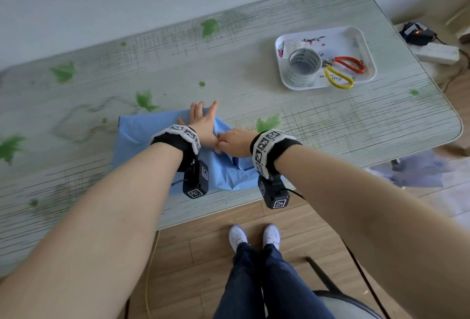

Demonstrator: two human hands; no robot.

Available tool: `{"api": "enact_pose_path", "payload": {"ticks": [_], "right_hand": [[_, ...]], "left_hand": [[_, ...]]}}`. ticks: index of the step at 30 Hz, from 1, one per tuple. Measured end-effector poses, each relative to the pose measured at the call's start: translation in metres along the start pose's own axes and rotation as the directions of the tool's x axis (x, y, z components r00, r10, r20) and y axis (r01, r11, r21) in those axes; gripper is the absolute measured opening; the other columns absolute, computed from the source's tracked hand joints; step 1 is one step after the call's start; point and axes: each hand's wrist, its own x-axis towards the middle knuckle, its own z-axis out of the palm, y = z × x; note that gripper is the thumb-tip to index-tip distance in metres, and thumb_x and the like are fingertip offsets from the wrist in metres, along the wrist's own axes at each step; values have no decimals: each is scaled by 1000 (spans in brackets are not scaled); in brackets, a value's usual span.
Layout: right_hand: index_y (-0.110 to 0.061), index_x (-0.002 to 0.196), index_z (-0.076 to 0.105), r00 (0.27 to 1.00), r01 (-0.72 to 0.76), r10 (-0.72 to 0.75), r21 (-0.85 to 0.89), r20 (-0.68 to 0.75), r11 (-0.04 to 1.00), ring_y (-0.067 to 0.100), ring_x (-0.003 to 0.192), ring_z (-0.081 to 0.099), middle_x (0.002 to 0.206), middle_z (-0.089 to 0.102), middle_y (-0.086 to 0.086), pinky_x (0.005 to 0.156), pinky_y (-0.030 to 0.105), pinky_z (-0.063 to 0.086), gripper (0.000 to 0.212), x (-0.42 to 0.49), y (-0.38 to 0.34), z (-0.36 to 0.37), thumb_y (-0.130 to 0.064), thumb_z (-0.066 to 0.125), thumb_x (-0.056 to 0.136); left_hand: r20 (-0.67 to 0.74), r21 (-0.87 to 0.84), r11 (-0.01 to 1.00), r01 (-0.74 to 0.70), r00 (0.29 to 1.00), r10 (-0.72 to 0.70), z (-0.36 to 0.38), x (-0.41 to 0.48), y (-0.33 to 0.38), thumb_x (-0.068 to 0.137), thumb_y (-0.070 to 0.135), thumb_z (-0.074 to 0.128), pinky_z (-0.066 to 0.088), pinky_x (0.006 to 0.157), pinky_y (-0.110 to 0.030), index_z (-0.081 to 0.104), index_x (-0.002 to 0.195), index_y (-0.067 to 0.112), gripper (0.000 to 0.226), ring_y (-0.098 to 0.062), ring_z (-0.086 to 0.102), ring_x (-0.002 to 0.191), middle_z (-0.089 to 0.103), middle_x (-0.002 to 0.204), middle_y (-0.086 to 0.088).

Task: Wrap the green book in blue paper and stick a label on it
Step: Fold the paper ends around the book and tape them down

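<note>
The left forearm [101,217] and right forearm [356,191] reach forward and converge over the near edge of the worktop [330,120]. The left grip [203,122] lies flat, palm down, with fingers straight and spread. It presses on the blue paper [137,130], probably to pin the sheet so the fold cannot slide. Touching its heel, the right grip [234,142] is curled, knuckles up, and closed on a raised flap of that paper, likely drawing it across. Its fingertips are hidden. No green shows, so I judge the green book lies under the sheet beneath the left palm. The creased paper spreads left of the grips and towards the near edge. Well apart, beyond and right of the right grip, a tray [366,46] holds a tape roll [304,66] and scissors [343,70], seemingly parked clear of the folding yet within reach.
</note>
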Motion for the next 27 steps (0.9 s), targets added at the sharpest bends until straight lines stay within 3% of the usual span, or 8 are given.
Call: {"api": "enact_pose_path", "payload": {"ticks": [3,6,9,13,16,21,24,27], "right_hand": [[-2,127,48,999,7,-4,-52,44,999,29,118,50,132,50,16,99,33,39,38,-1,-1,8,-22,31,99],[3,129,47,990,56,-42,-102,133,993,28,126,43,139,44,19,98,30,34,37,-2,-9,25,-14,33,99],[-4,138,44,989,110,-105,-42,107,993,30,130,39,142,42,16,104,35,31,41,-3,-13,27,-17,39,98],[-10,112,68,993,114,-109,102,-50,988,18,84,60,105,66,10,80,26,47,33,-7,3,10,-16,40,95],[-10,111,69,978,206,-204,-36,43,978,24,106,60,114,66,9,98,37,44,30,-5,5,16,-11,45,92],[-22,124,58,936,353,-342,-285,87,891,20,119,47,124,54,0,106,37,35,42,8,13,46,-32,64,84],[-22,109,68,939,344,-337,-211,68,915,24,110,56,119,58,2,98,38,44,26,13,18,44,-17,58,85],[-21,112,63,944,296,-320,-218,-80,930,21,103,56,116,54,-1,85,37,50,32,13,28,39,-8,59,82]], "left_hand": [[95,-56,998,-18,995,24,-4,-1,-8,80,28,69,0,116,-52,9,151,31,93,-27,-19,144,-13,157,-13],[-25,-120,991,54,998,-57,13,-10,-15,87,30,59,4,118,-51,40,138,34,55,-24,-4,145,8,153,-10],[-132,-107,983,146,978,-160,23,-17,-21,84,19,57,-4,112,-57,52,123,33,42,-20,-2,144,14,147,-6],[-159,-203,969,142,972,-175,23,-18,-18,80,17,54,-7,112,-56,54,118,34,41,-18,-4,144,16,147,-4],[-145,-208,966,153,972,-185,30,-19,-19,75,25,66,-7,111,-56,57,113,35,40,-19,-5,143,15,146,-3],[-121,-114,978,177,974,-191,38,-20,-28,68,19,71,-4,109,-63,55,110,31,46,-24,-4,142,15,144,-5],[-83,-32,982,187,978,-189,47,-25,-29,63,24,78,-1,109,-65,49,113,29,58,-27,-10,143,10,146,-7],[-54,38,983,177,983,-175,46,-27,-28,52,33,87,0,107,-68,44,117,27,78,-31,-15,143,4,148,-9]]}}
